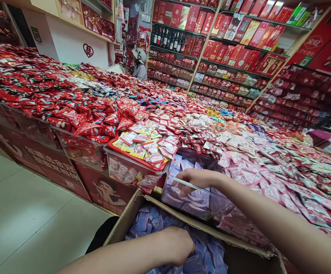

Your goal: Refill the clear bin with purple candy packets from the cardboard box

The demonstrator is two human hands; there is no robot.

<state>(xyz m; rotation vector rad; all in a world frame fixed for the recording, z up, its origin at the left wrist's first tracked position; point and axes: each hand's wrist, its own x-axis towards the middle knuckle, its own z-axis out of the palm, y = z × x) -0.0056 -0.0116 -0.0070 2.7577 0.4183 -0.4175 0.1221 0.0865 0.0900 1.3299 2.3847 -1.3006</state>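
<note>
My left hand (pixel 178 245) reaches down into a cardboard box (pixel 179 217) of small blue-purple packets (pixel 202 251); its fingers are hidden among them. Over the front wall of a clear plastic bin (pixel 188 184), my right hand (pixel 194 179) hangs with its fingers bent downward and apart. Similar lilac packets (pixel 194 199) lie inside that bin, below the right hand. I see nothing held in the right hand. The box stands close against the front of the bin.
A bin of yellow, white and red packets (pixel 145 142) stands to the left, and pink packets (pixel 248 173) are heaped to the right. Red packets (pixel 91 118) cover the long display. Shelves (pixel 202 61) and a person in a helmet (pixel 139 62) are behind.
</note>
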